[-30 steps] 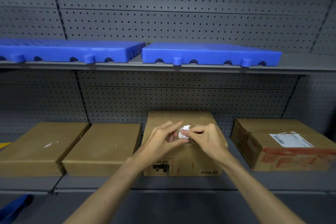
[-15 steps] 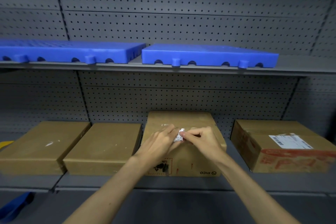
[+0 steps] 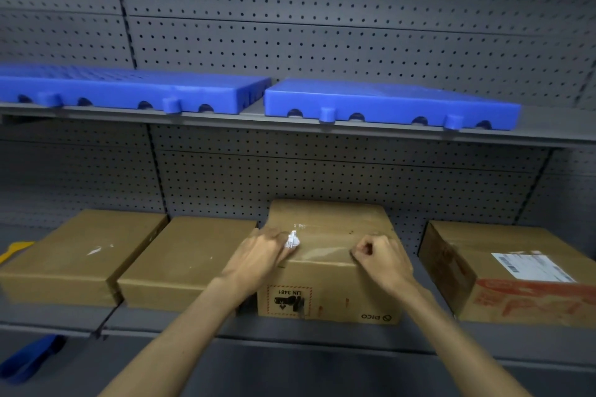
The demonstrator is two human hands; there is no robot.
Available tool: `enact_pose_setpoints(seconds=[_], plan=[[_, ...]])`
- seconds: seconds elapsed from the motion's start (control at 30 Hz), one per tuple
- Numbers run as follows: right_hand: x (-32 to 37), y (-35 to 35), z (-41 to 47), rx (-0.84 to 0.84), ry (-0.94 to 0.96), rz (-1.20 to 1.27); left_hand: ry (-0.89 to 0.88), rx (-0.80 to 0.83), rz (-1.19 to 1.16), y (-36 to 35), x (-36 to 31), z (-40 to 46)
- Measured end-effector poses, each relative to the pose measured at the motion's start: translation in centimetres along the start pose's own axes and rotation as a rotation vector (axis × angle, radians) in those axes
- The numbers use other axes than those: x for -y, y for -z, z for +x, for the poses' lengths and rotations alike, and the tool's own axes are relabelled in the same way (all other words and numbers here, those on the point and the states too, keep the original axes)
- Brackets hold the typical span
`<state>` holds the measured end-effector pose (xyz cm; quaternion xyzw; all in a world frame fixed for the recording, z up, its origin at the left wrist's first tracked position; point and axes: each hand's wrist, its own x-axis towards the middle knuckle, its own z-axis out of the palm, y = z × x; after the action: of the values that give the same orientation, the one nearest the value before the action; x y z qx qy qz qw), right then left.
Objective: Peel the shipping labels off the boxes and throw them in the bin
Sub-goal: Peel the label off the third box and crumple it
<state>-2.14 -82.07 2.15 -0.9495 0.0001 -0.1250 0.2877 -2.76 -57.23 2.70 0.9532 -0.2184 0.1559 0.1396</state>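
A tall cardboard box (image 3: 332, 274) with a UN 3481 mark stands in the middle of the lower shelf, clear tape across its top. My left hand (image 3: 258, 258) rests on the box's left top edge and pinches a crumpled white label (image 3: 293, 240). My right hand (image 3: 380, 259) lies on the box's right top edge, fingers curled, thumb and forefinger pinched at the tape. A box at the right (image 3: 512, 274) carries a white shipping label (image 3: 532, 266) on top. No bin is in view.
Two flat cardboard boxes (image 3: 64, 255) (image 3: 190, 258) lie left of the middle box. Two blue plastic pallets (image 3: 129, 90) (image 3: 390, 103) sit on the upper shelf (image 3: 548, 135). A blue object (image 3: 29, 358) lies at the lower left, a yellow one (image 3: 14, 250) at the far left.
My hands have come apart: the left one keeps the crumpled label and moved to the box's left edge, the right one let go and moved to the box's right top edge.
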Motion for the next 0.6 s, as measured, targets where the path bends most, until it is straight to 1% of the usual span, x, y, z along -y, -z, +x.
enact_pose_setpoints(seconds=[0.07,0.13,0.27,0.37,0.43,0.5,0.53,0.6], plan=[[0.5,-1.2,0.7,0.014,0.033,-0.075,0.015,0.031,-0.015,-0.8,0.3,0.0],[1.5,-2.5,1.3,0.031,0.088,-0.098,0.032,0.043,-0.029,-1.2,0.6,0.1],[4.9,-5.4,2.2,0.11,0.216,-0.041,0.04,0.045,-0.016,-1.0,0.8,0.5],[6.8,-6.4,2.7,0.098,0.307,-0.05,0.046,0.048,-0.048,-1.1,1.0,0.3],[6.0,-6.1,3.3,0.103,0.26,-0.084,0.064,0.06,-0.078,-1.1,1.3,0.0],[3.9,-4.6,3.8,0.112,0.141,-0.137,0.08,0.07,-0.104,-1.0,1.7,0.0],[2.6,-3.6,4.1,0.096,0.083,-0.172,0.083,0.069,-0.116,-1.0,1.8,0.1],[0.4,-1.8,4.5,0.01,0.014,-0.282,0.091,0.065,-0.121,-1.0,1.7,0.3]])
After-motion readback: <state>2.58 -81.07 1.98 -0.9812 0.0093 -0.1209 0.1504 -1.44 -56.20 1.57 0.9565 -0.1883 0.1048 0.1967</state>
